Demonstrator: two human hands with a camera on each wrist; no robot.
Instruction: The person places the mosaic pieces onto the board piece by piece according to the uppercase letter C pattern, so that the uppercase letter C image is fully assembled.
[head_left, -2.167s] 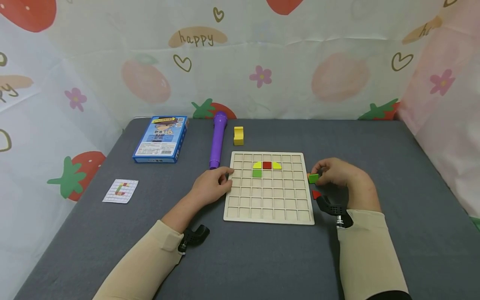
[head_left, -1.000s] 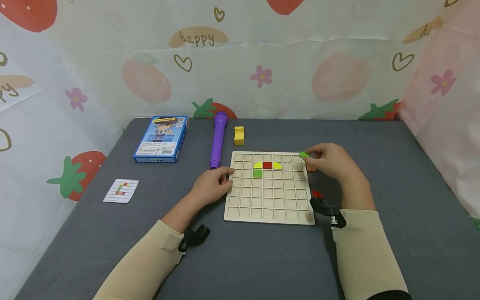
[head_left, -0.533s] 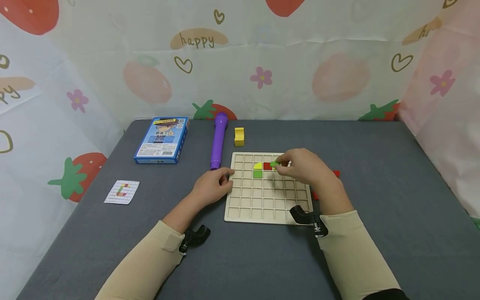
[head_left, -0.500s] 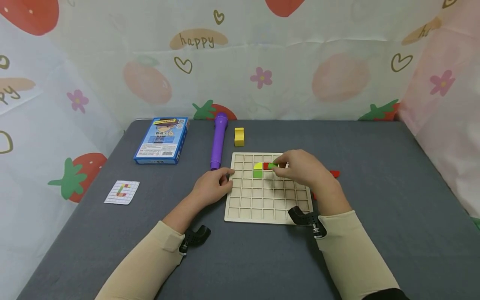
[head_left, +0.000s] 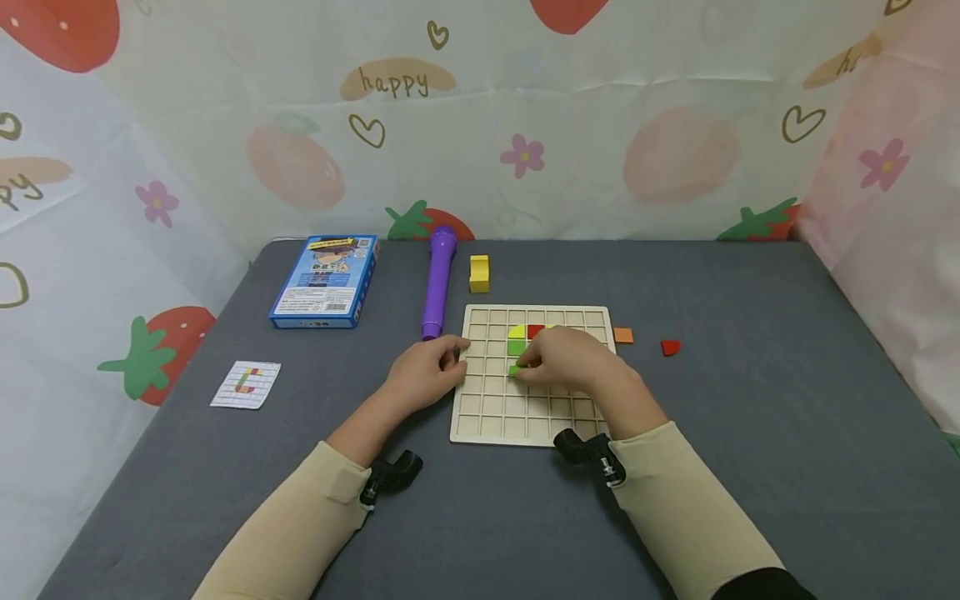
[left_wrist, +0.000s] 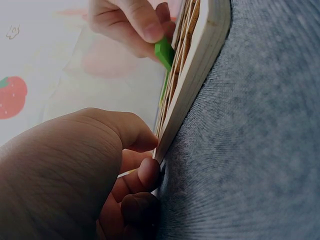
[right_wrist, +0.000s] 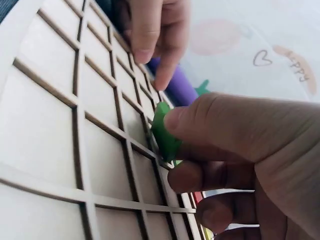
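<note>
My left hand [head_left: 422, 372] pinches the left edge of a wooden grid board [head_left: 487, 425], thumb on the rim and fingers curled beside it. Between thumb and fingers, my right hand [head_left: 566, 358] holds a green tile [right_wrist: 163, 132]. This tile is tilted against the grid, just below a green square [head_left: 516, 347] lying in a cell. Above that square sit a yellow rounded piece [head_left: 517, 332] and a red square [head_left: 535, 331]. Most of a second yellow piece is hidden behind the right hand.
Right of the board lie an orange tile [head_left: 623, 335] and a red piece [head_left: 671, 347]. A pattern card [head_left: 246, 384] is at the left. Farther back are a blue box [head_left: 324, 282], a purple microphone-shaped tube [head_left: 437, 283] and a yellow block [head_left: 478, 273].
My right hand has carried the green tile from beside the board's right edge, over the upper row, then left and down toward the near side. The left hand stays at the edge.
</note>
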